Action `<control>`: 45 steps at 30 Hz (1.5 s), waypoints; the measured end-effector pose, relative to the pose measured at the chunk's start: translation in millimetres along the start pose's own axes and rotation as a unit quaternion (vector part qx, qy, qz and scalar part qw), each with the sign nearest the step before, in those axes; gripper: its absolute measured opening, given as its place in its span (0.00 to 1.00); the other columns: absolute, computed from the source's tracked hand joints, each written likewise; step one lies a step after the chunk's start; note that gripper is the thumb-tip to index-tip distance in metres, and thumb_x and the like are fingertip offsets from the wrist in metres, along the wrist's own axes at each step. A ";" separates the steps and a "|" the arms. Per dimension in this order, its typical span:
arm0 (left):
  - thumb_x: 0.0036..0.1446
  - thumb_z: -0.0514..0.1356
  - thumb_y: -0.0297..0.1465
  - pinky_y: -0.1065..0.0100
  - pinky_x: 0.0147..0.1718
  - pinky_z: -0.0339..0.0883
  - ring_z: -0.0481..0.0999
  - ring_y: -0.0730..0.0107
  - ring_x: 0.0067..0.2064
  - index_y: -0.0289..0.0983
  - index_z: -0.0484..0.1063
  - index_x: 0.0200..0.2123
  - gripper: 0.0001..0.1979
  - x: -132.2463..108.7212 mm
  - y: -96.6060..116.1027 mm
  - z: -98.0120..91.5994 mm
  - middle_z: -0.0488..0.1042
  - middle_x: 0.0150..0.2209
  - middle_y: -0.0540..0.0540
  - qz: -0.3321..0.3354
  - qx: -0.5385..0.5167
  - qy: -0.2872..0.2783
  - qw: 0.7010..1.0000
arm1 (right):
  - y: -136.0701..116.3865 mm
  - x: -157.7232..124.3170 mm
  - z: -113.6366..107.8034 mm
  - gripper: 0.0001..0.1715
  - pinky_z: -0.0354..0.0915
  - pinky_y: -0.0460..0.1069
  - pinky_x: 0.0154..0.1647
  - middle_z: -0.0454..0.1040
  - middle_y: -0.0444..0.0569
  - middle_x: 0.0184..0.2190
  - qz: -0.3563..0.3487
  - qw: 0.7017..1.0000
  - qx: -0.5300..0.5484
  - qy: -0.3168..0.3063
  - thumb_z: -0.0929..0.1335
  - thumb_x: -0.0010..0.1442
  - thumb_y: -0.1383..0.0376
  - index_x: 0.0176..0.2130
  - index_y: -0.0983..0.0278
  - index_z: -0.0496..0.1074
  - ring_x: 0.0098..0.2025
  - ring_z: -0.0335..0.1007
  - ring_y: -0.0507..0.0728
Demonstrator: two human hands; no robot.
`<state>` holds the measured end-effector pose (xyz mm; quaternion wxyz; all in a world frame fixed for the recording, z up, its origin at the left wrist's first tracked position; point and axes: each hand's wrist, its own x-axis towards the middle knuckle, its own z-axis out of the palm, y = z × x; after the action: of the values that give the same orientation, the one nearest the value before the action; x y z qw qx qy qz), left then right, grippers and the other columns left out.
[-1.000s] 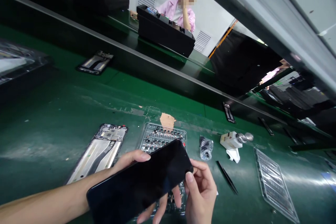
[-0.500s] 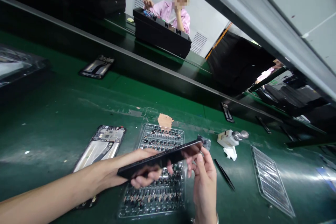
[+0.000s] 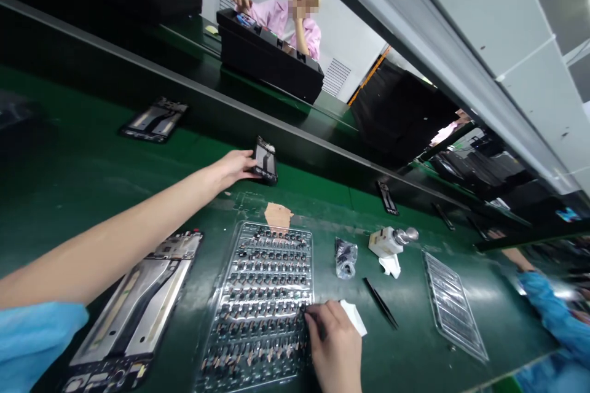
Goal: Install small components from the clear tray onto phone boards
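Observation:
My left hand (image 3: 240,164) reaches to the back of the bench, its fingers closed around the left edge of an opened phone body (image 3: 265,161) with its inside showing. My right hand (image 3: 336,344) is at the right edge of a clear plastic tray (image 3: 310,247). Thumb and forefinger are pinched there over a small dark spot, and what they hold is too small to make out. Rows of small dark and copper-coloured parts (image 3: 270,279) fill the tray. Under my left forearm lies a larger-looking opened phone body (image 3: 138,313), partly hidden.
Black tweezers (image 3: 380,302), a white bottle (image 3: 386,242), a small clear bag (image 3: 345,256) and white paper (image 3: 354,317) lie right of the tray. Further right is another clear tray (image 3: 454,304). More phone bodies (image 3: 155,120) lie along the back. A co-worker's blue sleeve (image 3: 544,301) shows at right.
My left hand has carried the dark phone from above the tray to the back of the bench. My right hand has let go of the phone and moved down to the tray's edge.

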<state>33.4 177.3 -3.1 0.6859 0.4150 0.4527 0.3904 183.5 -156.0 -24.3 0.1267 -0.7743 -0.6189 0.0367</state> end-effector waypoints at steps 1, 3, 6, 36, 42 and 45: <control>0.58 0.58 0.26 0.53 0.47 0.66 0.70 0.57 0.50 0.33 0.63 0.53 0.19 5.3 1.2 -1.1 0.68 0.52 0.39 0.016 0.006 0.014 1.000 | -0.6 -1.5 1.4 0.07 0.59 0.47 0.30 0.72 0.47 0.28 -0.012 1.000 -0.024 0.011 0.64 0.59 0.67 0.32 0.61 0.72 0.31 0.69 0.56; 0.54 0.59 0.22 0.55 0.55 0.57 0.62 0.56 0.58 0.35 0.63 0.54 0.23 7.0 2.5 -5.9 0.63 0.57 0.39 0.055 0.022 0.043 0.997 | -1.8 -3.1 3.7 0.06 0.58 0.47 0.29 0.71 0.47 0.27 -0.029 0.997 -0.064 0.029 0.64 0.59 0.67 0.33 0.61 0.72 0.30 0.69 0.56; 0.50 0.59 0.21 0.59 0.58 0.51 0.56 0.56 0.61 0.35 0.64 0.54 0.26 -10.4 1.3 -16.5 0.61 0.59 0.40 0.102 0.051 0.054 0.992 | -3.3 -2.1 6.6 0.07 0.56 0.47 0.27 0.71 0.47 0.26 -0.045 0.991 -0.113 0.047 0.65 0.59 0.65 0.32 0.61 0.72 0.28 0.69 0.55; 0.60 0.48 0.22 0.67 0.28 0.59 0.72 0.62 0.32 0.36 0.66 0.30 0.10 -194.4 -42.8 -11.4 0.72 0.29 0.46 0.347 0.498 -0.300 0.736 | -74.3 31.5 -9.7 0.07 0.59 0.44 0.26 0.72 0.44 0.24 0.073 0.929 0.363 0.008 0.69 0.53 0.61 0.29 0.63 0.73 0.24 0.63 0.51; 0.60 0.48 0.24 0.67 0.28 0.59 0.73 0.62 0.32 0.36 0.65 0.31 0.08 -197.2 -52.7 -10.8 0.73 0.30 0.47 0.316 0.510 -0.301 0.741 | -77.2 29.6 -9.2 0.07 0.57 0.43 0.25 0.68 0.42 0.21 0.031 0.955 0.293 -0.017 0.67 0.55 0.64 0.27 0.63 0.70 0.23 0.60 0.50; 0.61 0.48 0.25 0.69 0.28 0.58 0.73 0.64 0.31 0.37 0.64 0.29 0.09 -195.3 -56.1 -11.1 0.72 0.28 0.49 0.298 0.485 -0.309 0.762 | -75.7 28.3 -11.7 0.08 0.56 0.43 0.26 0.68 0.42 0.22 0.043 0.946 0.316 -0.053 0.66 0.56 0.62 0.27 0.63 0.69 0.24 0.59 0.50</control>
<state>-23.8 -17.9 0.4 0.3448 0.9043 0.1991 0.1539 120.7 -115.1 8.0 0.3302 -0.7176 -0.5473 0.2765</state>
